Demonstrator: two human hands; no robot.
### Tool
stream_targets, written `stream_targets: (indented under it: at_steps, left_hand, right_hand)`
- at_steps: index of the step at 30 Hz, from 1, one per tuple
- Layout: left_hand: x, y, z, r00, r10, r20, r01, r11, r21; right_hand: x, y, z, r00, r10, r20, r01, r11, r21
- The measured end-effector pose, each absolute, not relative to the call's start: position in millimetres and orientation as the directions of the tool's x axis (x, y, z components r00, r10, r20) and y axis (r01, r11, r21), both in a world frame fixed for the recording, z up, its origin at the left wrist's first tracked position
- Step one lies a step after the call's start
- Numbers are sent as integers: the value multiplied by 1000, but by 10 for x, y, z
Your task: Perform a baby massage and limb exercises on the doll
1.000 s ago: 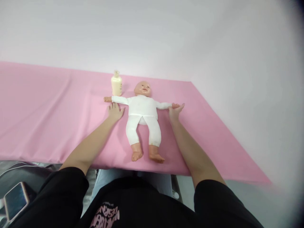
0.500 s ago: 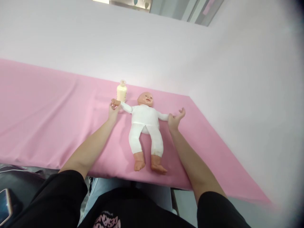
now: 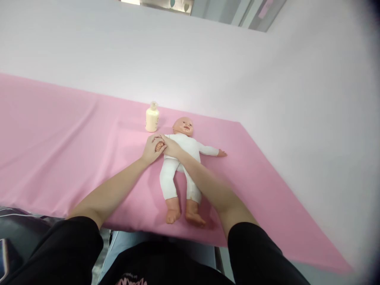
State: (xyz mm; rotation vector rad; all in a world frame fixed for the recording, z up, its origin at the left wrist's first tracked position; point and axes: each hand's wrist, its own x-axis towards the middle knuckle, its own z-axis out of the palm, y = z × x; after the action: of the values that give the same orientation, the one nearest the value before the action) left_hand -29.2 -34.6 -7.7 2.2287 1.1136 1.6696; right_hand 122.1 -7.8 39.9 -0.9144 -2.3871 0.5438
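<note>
A baby doll (image 3: 192, 147) with a white cloth body lies face up on the pink sheet (image 3: 74, 146), its feet toward me. My left hand (image 3: 152, 149) is wrapped round the doll's hand and wrist on the left side. My right hand (image 3: 170, 146) reaches across the doll's body and closes on that same arm, touching my left fingers. Most of that doll arm is hidden under my hands. The other doll arm stretches out free to the right. White smears show on the doll's face.
A bottle (image 3: 152, 119) of pale yellow stuff stands upright behind my left hand, near the sheet's far edge. A white wall rises behind and to the right. A phone (image 3: 4, 259) lies on a dark surface at the lower left.
My right hand has let go of the doll's right-side arm and crossed to the left-side arm. My left hand has brought that arm down and inward, toward the doll's body.
</note>
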Motion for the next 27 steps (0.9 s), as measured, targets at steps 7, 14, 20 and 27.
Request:
stream_targets:
  at_steps: [7, 14, 20, 27]
  left_hand:
    - [-264, -416, -54, 184, 615, 767, 554, -709, 436]
    - [-283, -446, 3, 230, 550, 803, 471, -785, 403]
    - [-238, -423, -10, 255, 538, 804, 488, -789, 373]
    - [-254, -392, -8, 291, 515, 806, 413, -828, 380]
  right_hand:
    - [1339, -96, 328, -668, 649, 364, 395, 724, -566]
    - [1355, -207, 442, -649, 708, 279, 559, 692, -457]
    - [1364, -263, 535, -641, 728, 243, 682, 685, -255]
    - [1337, -288, 579, -629, 748, 210, 715, 663, -223]
